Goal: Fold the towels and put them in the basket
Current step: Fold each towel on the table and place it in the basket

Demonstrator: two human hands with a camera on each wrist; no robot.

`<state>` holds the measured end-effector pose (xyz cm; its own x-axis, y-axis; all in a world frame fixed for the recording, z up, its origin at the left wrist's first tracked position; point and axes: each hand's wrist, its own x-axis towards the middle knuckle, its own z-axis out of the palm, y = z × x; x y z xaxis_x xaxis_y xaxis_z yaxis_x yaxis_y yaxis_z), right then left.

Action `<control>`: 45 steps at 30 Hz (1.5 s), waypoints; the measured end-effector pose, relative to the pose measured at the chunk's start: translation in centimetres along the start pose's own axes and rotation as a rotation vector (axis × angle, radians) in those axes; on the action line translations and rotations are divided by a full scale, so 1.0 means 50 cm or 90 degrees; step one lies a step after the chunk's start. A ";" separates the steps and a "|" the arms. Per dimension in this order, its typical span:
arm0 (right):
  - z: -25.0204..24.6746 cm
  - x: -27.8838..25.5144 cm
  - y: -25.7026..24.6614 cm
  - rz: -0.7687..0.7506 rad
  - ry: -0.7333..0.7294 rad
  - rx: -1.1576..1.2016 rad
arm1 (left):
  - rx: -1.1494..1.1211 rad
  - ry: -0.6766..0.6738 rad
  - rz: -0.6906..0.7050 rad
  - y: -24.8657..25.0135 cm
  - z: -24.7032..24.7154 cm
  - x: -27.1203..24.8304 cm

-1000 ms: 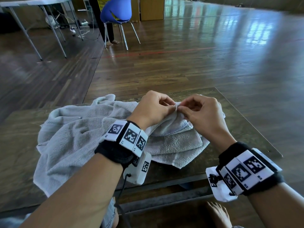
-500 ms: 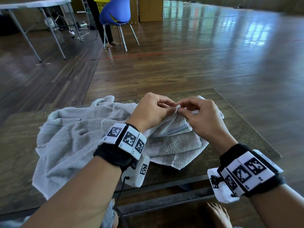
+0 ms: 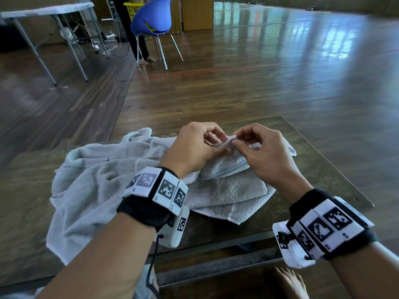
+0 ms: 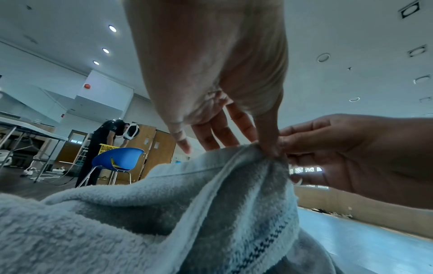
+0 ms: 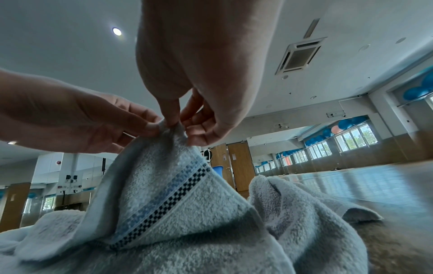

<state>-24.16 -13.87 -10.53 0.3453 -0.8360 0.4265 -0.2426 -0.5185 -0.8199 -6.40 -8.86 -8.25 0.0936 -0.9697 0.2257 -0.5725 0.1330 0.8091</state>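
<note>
A crumpled grey towel [image 3: 103, 190] with a blue and black checked stripe [image 5: 168, 200] lies spread over the dark wooden table [image 3: 317, 169]. My left hand [image 3: 225, 148] and right hand [image 3: 236, 141] meet over its right part, and both pinch the same raised corner. In the left wrist view the left hand [image 4: 269, 150] pinches the towel [image 4: 152, 222] edge, with the right hand [image 4: 351, 153] beside it. The right wrist view shows the right hand [image 5: 178, 124] pinching the towel [image 5: 211, 231] peak, the left hand [image 5: 145, 128] touching it.
A yellow basket [image 3: 132, 8] stands far off behind a blue chair [image 3: 152, 18], where another person [image 4: 103, 148] bends over it. A white folding table [image 3: 47, 9] is at the far left. Wooden floor surrounds my table, and my bare foot [image 3: 291, 283] is below its front edge.
Both hands have raised the pinched towel corner a little and my right fingers have shifted on it. The view has tilted up, showing more of the room.
</note>
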 end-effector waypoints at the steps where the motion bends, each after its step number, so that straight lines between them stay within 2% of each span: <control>1: 0.001 0.000 -0.001 0.001 -0.003 0.006 | 0.006 0.018 0.007 0.001 0.002 0.000; 5: 0.001 0.000 0.000 0.008 -0.005 0.019 | 0.027 0.061 0.029 0.005 0.005 -0.003; 12: 0.000 0.000 0.008 0.009 -0.008 0.005 | 0.047 0.080 0.047 0.008 0.006 -0.003; 24: -0.002 0.004 0.005 0.011 -0.014 -0.014 | 0.077 0.064 0.041 0.003 0.009 0.001; 29: -0.002 0.002 -0.001 0.008 -0.007 -0.015 | 0.137 0.033 0.054 -0.008 0.007 -0.001; 32: -0.006 0.006 -0.004 -0.002 0.005 -0.013 | 0.245 0.011 0.070 -0.019 0.003 0.000; 34: -0.017 0.010 -0.001 -0.002 0.017 -0.023 | 0.267 0.008 0.053 -0.028 -0.007 0.001; 41: -0.046 0.028 0.035 0.069 0.082 -0.065 | 0.308 0.085 0.005 -0.094 -0.080 -0.009; 45: -0.039 0.031 0.037 0.084 0.080 -0.067 | 0.355 0.058 0.030 -0.125 -0.097 -0.034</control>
<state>-25.86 -16.45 -10.63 0.1901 -0.9104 0.3674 -0.3737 -0.4132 -0.8305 0.94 -7.06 -11.06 0.1130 -0.9404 0.3208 -0.9189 0.0239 0.3938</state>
